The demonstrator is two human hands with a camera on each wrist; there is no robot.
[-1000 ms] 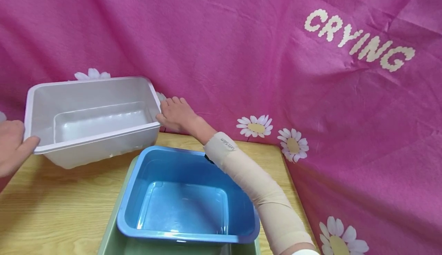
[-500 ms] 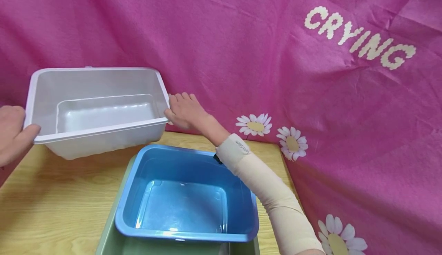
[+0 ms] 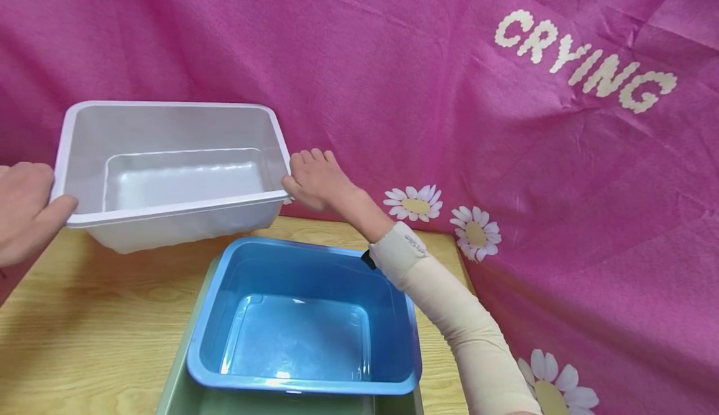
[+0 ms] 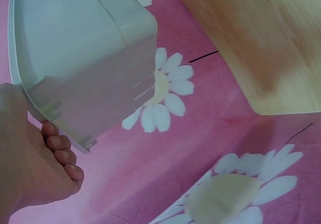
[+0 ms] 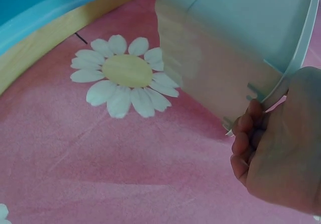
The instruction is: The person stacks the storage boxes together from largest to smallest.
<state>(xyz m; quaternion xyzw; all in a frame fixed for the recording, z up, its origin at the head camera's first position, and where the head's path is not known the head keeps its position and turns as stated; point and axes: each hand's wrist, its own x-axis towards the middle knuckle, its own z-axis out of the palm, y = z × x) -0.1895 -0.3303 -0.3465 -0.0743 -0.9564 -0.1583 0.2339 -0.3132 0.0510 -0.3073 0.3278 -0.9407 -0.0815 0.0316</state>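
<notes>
A whitish translucent plastic bin (image 3: 174, 223) is held up over the back left of the table, its open top tilted toward me. My left hand (image 3: 28, 212) grips the rim at its left end, thumb on the front corner. At the opposite end my right hand (image 3: 317, 178) grips the rim. In the left wrist view the fingers (image 4: 64, 156) curl under the bin's edge; the right wrist view has the fingers (image 5: 242, 146) curled beneath the rim likewise. A blue bin (image 3: 303, 334) stands in front of the right hand, nested in a green bin (image 3: 182, 365).
The wooden table (image 3: 95, 334) spreads out on the left and ends behind the bins. A pink cloth (image 3: 359, 78) with daisies and the word CRYING hangs close behind and along the right side.
Both hands have lifted the whitish bin higher and carried it to the right. The blue and green bins have stayed in place.
</notes>
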